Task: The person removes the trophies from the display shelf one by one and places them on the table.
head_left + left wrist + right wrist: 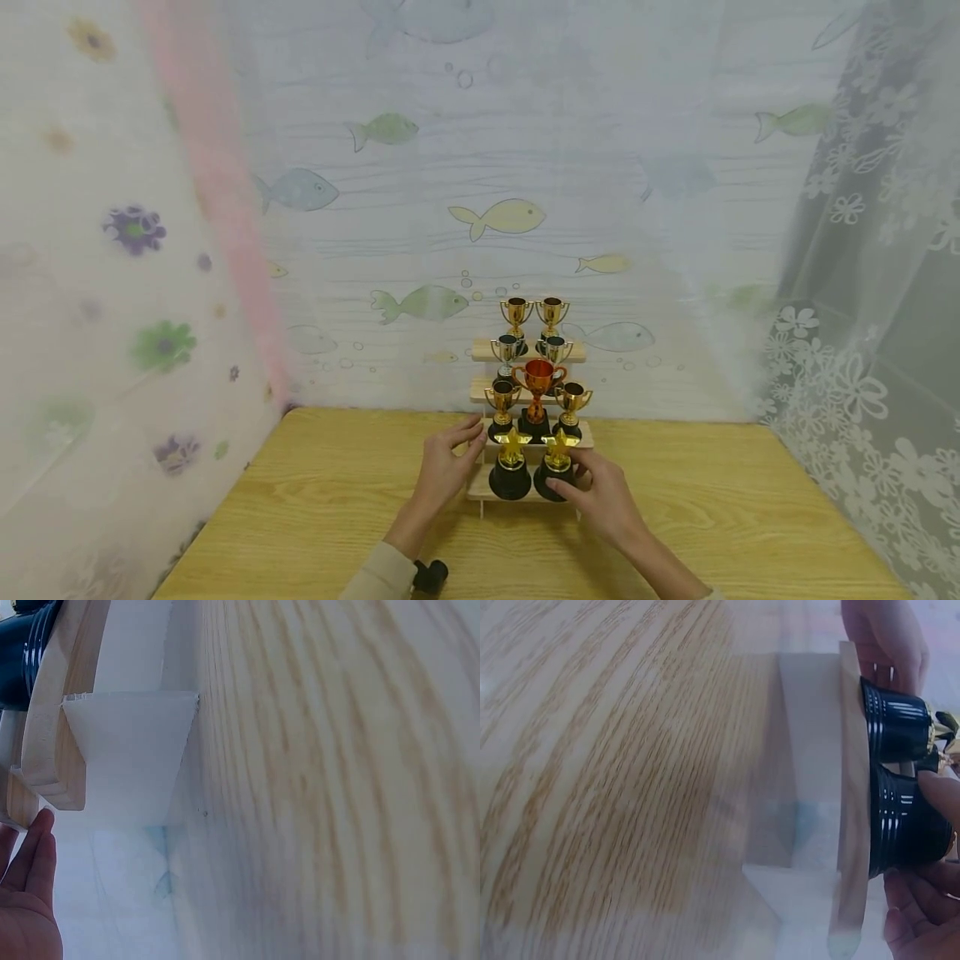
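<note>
A stepped wooden display stand point(480, 492) holds small trophies on its tiers. On the lowest tier, my right hand point(606, 498) pinches the black base of the right gold star trophy point(558, 447) between thumb and fingers. Its twin, the left star trophy point(510, 479), stands beside it. My left hand point(444, 468) has its fingers extended, fingertips right at the stand's left side. One tier up, an orange-red cup trophy point(538, 379) stands between two gold cup trophies point(573, 400). Silver cups point(507, 348) and two more gold cups point(517, 312) fill the upper tiers.
The stand rests on a wood-grain table point(337, 475) on clear supports point(135, 750). A fish-print curtain point(495, 217) hangs behind, with floral cloth point(90, 292) at left and lace-patterned curtain point(885, 400) at right. A black object point(431, 577) sits by my left sleeve.
</note>
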Motion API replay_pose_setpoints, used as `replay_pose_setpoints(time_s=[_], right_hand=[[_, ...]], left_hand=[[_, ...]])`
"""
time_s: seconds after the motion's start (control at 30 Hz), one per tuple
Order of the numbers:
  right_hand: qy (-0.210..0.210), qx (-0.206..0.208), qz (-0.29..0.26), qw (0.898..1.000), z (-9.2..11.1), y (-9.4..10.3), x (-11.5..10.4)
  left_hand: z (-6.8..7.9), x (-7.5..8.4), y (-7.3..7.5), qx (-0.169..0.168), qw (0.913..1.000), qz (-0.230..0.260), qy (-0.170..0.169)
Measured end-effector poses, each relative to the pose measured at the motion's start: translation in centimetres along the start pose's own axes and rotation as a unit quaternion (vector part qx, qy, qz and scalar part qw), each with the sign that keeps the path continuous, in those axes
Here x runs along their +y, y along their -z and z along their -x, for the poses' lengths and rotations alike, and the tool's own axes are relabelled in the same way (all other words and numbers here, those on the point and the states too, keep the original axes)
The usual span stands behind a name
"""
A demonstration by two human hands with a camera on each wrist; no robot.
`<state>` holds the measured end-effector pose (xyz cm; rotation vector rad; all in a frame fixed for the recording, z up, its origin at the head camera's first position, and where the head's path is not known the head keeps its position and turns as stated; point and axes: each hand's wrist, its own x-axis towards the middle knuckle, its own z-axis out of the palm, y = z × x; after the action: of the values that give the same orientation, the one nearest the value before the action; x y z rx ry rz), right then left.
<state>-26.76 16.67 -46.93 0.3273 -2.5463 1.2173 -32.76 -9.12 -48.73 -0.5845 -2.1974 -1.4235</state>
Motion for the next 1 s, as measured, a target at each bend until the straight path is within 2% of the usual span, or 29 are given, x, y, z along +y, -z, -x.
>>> replay_pose_setpoints(time_s=[0.43, 1.0], right_hand=[[-0.002, -0.004, -0.002, 1.000, 0.1, 0.6, -0.1], [0.011, 0.010, 0.012, 1.000, 0.4, 2.2, -0.2]], left_hand=[[-0.1, 0.0, 0.2, -0.002, 1.0000, -0.003, 0.007], [-0.1, 0.2, 0.2, -0.005, 0.9994, -0.029, -0.016]])
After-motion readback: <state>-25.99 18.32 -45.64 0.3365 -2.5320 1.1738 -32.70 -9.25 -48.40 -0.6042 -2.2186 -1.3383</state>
